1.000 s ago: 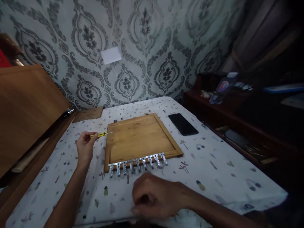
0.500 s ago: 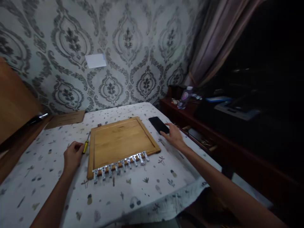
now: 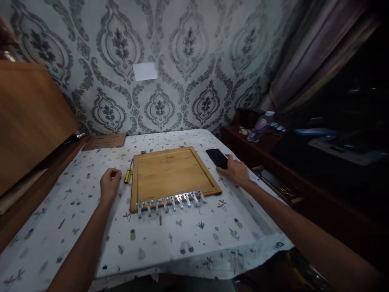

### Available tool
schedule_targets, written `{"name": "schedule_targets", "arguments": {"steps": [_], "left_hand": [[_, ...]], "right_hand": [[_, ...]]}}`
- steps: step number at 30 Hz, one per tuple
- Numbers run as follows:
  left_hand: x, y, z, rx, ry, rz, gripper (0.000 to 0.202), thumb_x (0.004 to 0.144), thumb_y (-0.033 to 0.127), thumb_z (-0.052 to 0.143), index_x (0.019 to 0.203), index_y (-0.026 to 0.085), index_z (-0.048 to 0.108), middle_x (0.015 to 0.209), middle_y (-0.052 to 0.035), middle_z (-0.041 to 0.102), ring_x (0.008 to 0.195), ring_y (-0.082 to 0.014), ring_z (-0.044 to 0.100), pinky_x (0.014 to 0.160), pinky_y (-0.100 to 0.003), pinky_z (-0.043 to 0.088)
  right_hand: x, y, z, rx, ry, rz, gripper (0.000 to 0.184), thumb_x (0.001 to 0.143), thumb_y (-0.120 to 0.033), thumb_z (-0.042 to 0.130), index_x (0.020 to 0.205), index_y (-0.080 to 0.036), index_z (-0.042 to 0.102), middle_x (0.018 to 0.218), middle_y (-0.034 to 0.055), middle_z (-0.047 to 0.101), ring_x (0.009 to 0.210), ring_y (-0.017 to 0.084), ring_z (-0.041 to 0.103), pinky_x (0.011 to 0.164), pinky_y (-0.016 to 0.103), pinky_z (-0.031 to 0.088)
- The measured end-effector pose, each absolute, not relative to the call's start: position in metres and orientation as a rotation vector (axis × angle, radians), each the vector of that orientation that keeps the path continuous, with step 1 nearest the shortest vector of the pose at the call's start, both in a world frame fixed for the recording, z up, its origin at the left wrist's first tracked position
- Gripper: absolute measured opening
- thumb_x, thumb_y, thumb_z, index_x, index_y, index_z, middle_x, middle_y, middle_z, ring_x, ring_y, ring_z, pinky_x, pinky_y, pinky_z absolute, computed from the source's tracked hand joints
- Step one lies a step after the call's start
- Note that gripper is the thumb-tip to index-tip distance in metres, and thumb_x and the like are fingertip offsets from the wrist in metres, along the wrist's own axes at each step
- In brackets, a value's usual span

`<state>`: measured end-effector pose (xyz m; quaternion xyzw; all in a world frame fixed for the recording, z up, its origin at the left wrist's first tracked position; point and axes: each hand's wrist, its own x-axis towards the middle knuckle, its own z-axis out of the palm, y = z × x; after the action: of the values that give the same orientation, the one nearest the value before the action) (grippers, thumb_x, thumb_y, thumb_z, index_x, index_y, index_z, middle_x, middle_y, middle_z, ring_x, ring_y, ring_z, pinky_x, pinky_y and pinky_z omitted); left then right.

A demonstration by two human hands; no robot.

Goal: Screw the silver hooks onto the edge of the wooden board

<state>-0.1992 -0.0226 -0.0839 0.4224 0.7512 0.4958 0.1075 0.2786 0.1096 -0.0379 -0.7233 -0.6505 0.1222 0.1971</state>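
A dark smartphone lies flat on the cloth to the right of a wooden panel. My right hand grips its near end, thumb on one side and fingers on the other. On the left, my left hand rests with curled fingers, and nothing shows in them. Just beside it lies a yellow-handled screwdriver, apart from the fingers, along the panel's left edge. Several metal clips stand in a row over the panel's front edge.
A patterned white tablecloth covers the table. Brown cardboard lies at the back left, near a large wooden board. To the right, a bottle stands on a dark red desk with an open drawer.
The view has shifted, so everything on the table appears further right. My left hand has drawn slightly away from the screwdriver. My right hand stays at the smartphone.
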Motion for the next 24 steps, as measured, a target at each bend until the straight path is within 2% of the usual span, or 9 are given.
{"name": "schedule_targets", "arguments": {"steps": [4, 7, 9, 11, 13, 15, 19, 21, 24], "left_hand": [[-0.197, -0.029, -0.073, 1.157, 2.163, 1.573, 0.034, 0.098, 0.038, 0.064, 0.123, 0.014, 0.063, 0.119, -0.0097, 0.067, 0.102, -0.0211, 0.067, 0.088, -0.042, 0.061], [-0.186, -0.037, -0.057, 1.129, 2.081, 1.661, 0.034, 0.098, 0.038, 0.065, 0.121, 0.014, 0.064, 0.119, -0.0096, 0.067, 0.103, -0.0214, 0.067, 0.089, -0.042, 0.06], [-0.17, -0.043, -0.044, 1.136, 1.984, 1.708, 0.031, 0.098, 0.038, 0.065, 0.118, 0.014, 0.065, 0.118, -0.0094, 0.067, 0.105, -0.0218, 0.066, 0.091, -0.043, 0.059], [-0.144, -0.048, -0.029, 1.164, 1.83, 1.73, 0.028, 0.096, 0.037, 0.067, 0.11, 0.013, 0.067, 0.114, -0.0084, 0.068, 0.104, -0.0215, 0.066, 0.092, -0.043, 0.058], [-0.112, -0.052, -0.014, 1.18, 1.622, 1.721, 0.03, 0.091, 0.042, 0.073, 0.102, 0.014, 0.068, 0.107, -0.0072, 0.07, 0.105, -0.0221, 0.067, 0.094, -0.04, 0.057], [-0.079, -0.054, 0.001, 1.132, 1.409, 1.714, 0.043, 0.086, 0.055, 0.074, 0.109, 0.02, 0.068, 0.114, -0.0073, 0.071, 0.115, -0.0237, 0.067, 0.094, -0.035, 0.058], [-0.039, -0.052, 0.021, 0.904, 1.134, 1.673, 0.065, 0.077, 0.075, 0.072, 0.117, 0.024, 0.065, 0.12, -0.0094, 0.07, 0.114, -0.0258, 0.069, 0.084, -0.034, 0.061], [-0.037, -0.052, 0.026, 0.755, 1.076, 1.699, 0.068, 0.077, 0.081, 0.066, 0.111, 0.023, 0.064, 0.118, -0.0098, 0.07, 0.112, -0.0264, 0.07, 0.082, -0.035, 0.063], [-0.046, -0.055, 0.028, 0.53, 1.038, 1.744, 0.068, 0.082, 0.084, 0.057, 0.109, 0.022, 0.062, 0.116, -0.0107, 0.071, 0.108, -0.0262, 0.073, 0.083, -0.037, 0.065]], "right_hand": [[0.278, 0.117, -0.013, -2.003, -1.608, 0.559, 0.085, 0.067, -0.036, 0.083, 0.141, -0.013, 0.048, 0.13, 0.0268, 0.063, 0.127, 0.046, 0.056, 0.1, 0.057, 0.046], [0.274, 0.109, 0.008, -1.896, -1.398, 0.847, 0.061, 0.077, -0.041, 0.072, 0.128, -0.013, 0.053, 0.117, 0.0249, 0.067, 0.111, 0.038, 0.066, 0.085, 0.051, 0.055], [0.265, 0.091, 0.018, -1.734, -1.306, 1.084, 0.04, 0.085, -0.043, 0.061, 0.113, -0.015, 0.057, 0.1, 0.0188, 0.071, 0.094, 0.03, 0.071, 0.077, 0.044, 0.058], [0.249, 0.065, 0.024, -1.539, -1.231, 1.245, 0.034, 0.085, -0.044, 0.061, 0.109, -0.02, 0.056, 0.094, 0.0122, 0.071, 0.087, 0.024, 0.072, 0.075, 0.039, 0.059], [0.226, 0.035, 0.027, -1.36, -1.177, 1.351, 0.042, 0.081, -0.043, 0.066, 0.116, -0.024, 0.054, 0.101, 0.0084, 0.072, 0.091, 0.022, 0.072, 0.077, 0.037, 0.06], [0.197, 0.006, 0.027, -1.209, -1.166, 1.453, 0.052, 0.077, -0.048, 0.071, 0.121, -0.025, 0.056, 0.107, 0.0067, 0.072, 0.097, 0.022, 0.072, 0.078, 0.035, 0.06], [0.141, -0.037, 0.022, -0.867, -1.034, 1.787, 0.074, 0.062, -0.045, 0.089, 0.125, -0.024, 0.058, 0.097, 0.0016, 0.069, 0.087, 0.019, 0.069, 0.075, 0.032, 0.058], [0.121, -0.05, 0.018, -0.84, -1.093, 1.804, 0.08, 0.06, -0.044, 0.091, 0.128, -0.024, 0.055, 0.09, -0.0005, 0.068, 0.083, 0.018, 0.066, 0.079, 0.034, 0.055], [0.1, -0.062, 0.01, -0.904, -1.31, 1.644, 0.09, 0.053, -0.036, 0.096, 0.131, -0.025, 0.052, 0.097, -0.0004, 0.065, 0.096, 0.02, 0.063, 0.088, 0.035, 0.05]]}}
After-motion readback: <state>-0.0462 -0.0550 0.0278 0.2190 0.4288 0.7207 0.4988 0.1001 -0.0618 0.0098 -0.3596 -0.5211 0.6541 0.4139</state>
